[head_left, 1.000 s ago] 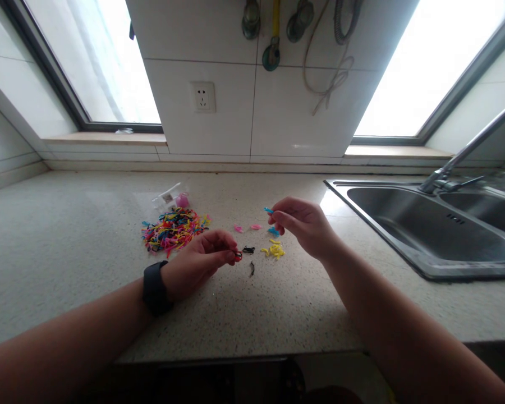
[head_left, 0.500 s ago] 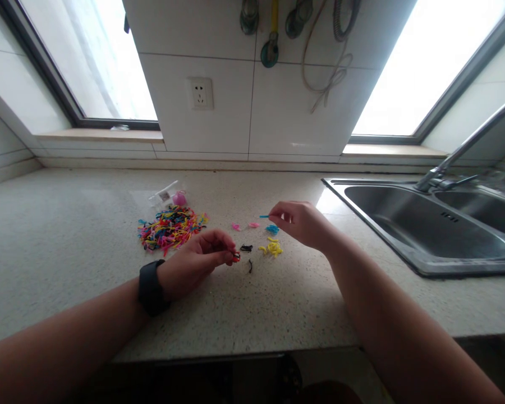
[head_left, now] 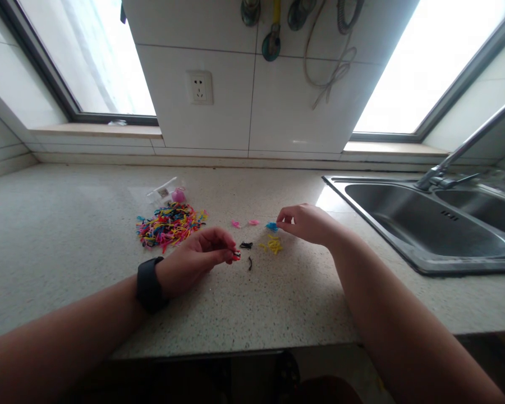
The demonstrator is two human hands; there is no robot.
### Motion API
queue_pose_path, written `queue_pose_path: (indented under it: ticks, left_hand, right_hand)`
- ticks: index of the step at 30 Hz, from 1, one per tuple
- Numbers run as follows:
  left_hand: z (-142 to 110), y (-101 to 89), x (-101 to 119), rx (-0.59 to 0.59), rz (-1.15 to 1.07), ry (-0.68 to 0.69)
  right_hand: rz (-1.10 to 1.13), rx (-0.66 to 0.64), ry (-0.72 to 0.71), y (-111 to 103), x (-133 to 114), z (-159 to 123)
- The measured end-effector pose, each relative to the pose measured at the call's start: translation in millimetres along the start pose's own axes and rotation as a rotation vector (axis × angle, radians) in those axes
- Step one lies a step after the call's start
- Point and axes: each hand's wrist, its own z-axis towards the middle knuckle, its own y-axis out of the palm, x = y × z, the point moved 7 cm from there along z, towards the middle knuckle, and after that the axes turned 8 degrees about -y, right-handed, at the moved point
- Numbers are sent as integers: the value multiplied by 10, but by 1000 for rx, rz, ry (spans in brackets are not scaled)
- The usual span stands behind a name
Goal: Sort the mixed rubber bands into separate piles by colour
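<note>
My left hand [head_left: 210,249] is closed in a pinch on several small red and black hair ties [head_left: 236,255], held just above the counter. With thumb and fingertips together, my right hand [head_left: 301,223] is down at a little cluster of blue hair ties [head_left: 271,226], and a blue one touches its fingertips. Yellow hair ties [head_left: 273,244] lie just in front of the blue ones. Between the hands are a bundle of black hair ties [head_left: 246,245] and one single black tie [head_left: 249,264]. Two small pink groups [head_left: 253,223] lie farther back.
A large heap of mixed coloured hair ties [head_left: 168,224] lies behind my left hand. Beyond it sits a clear plastic bag [head_left: 165,191] with a pink ball [head_left: 178,194]. A steel sink [head_left: 404,224] with a faucet [head_left: 458,151] is set into the counter [head_left: 278,314] on the right.
My right hand has lowered a blue hair tie from above the counter to the blue cluster. My left hand stays nearly in place with its hair ties.
</note>
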Motion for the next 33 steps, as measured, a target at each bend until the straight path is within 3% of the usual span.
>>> queue_pose_path:
  ticks: [9, 14, 17, 20, 27, 33]
  left_hand:
    - [-12, -1, -4, 23, -30, -17]
    - [12, 5, -4, 14, -102, -21]
    - [27, -4, -8, 18, -98, -13]
    - [33, -4, -5, 21, -76, -1]
    - [40, -8, 12, 45, -9, 35]
    - [41, -37, 13, 77, -5, 46]
  right_hand:
    - [94, 121, -35, -100, -87, 15]
    - [530, 346, -226, -266, -559, -47]
    - [749, 298, -404, -262, -915, -90]
    - [742, 247, -459, -209, -1083, -106]
    - [686, 228, -457, -131, -1135, -77]
    - [813, 276, -381, -147, -1036, -62]
